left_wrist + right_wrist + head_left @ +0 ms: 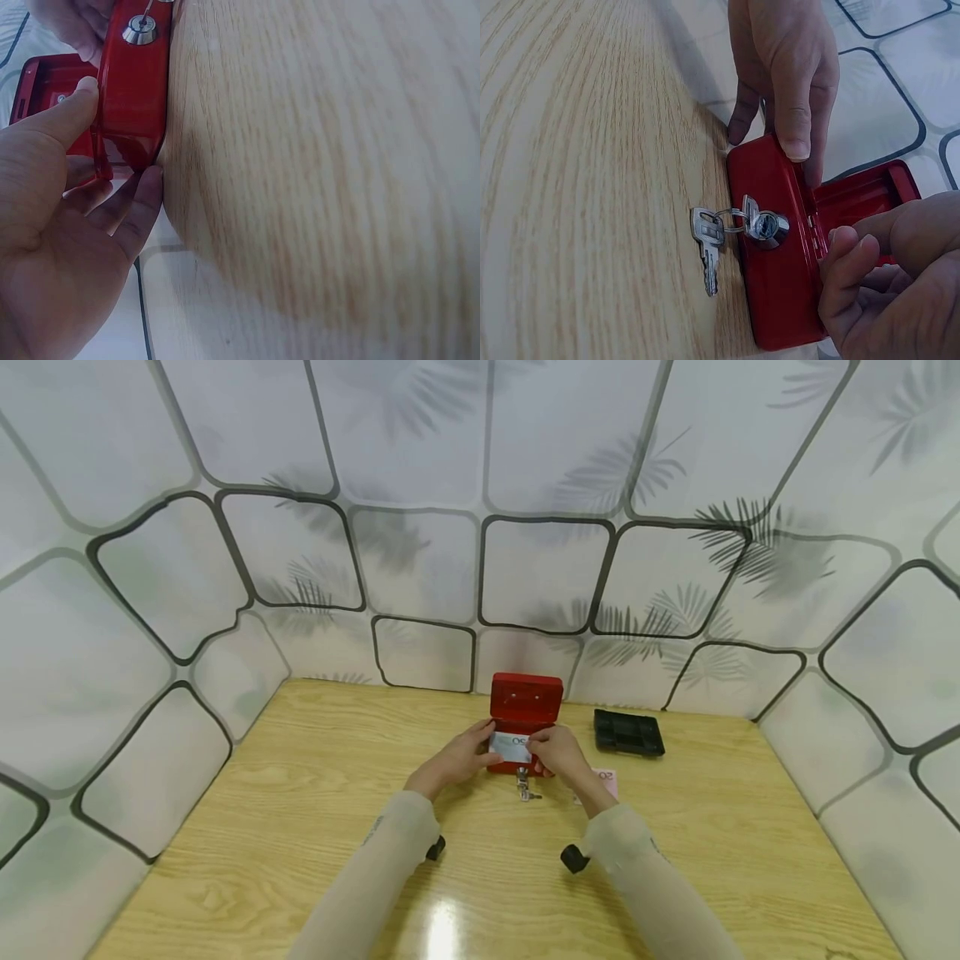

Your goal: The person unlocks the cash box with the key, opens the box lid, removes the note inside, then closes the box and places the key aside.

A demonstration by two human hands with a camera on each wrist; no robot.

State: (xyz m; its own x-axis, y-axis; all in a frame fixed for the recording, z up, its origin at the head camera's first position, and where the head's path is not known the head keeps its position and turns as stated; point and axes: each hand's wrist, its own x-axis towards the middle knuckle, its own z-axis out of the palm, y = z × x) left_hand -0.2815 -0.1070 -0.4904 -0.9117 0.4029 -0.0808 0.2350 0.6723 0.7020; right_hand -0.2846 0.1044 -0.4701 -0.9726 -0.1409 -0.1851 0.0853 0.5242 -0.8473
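Note:
A small red cash box (526,697) stands on the table with its lid raised. My left hand (459,757) holds its left side, the thumb on the rim and the fingers against the end wall in the left wrist view. Across the box opening lies a pale blue banknote (508,746) with a 50 printed on it. The right hand (561,752) pinches the note's right end with curled fingers, which hide that part. From the lock (768,228) in the box front hangs a ring with keys (709,247).
To the right of the box lies a black compartment tray (628,732). A pink banknote (606,782) marked 20 is on the table (315,827), partly covered by the right forearm. Behind the table stands a patterned wall (420,560).

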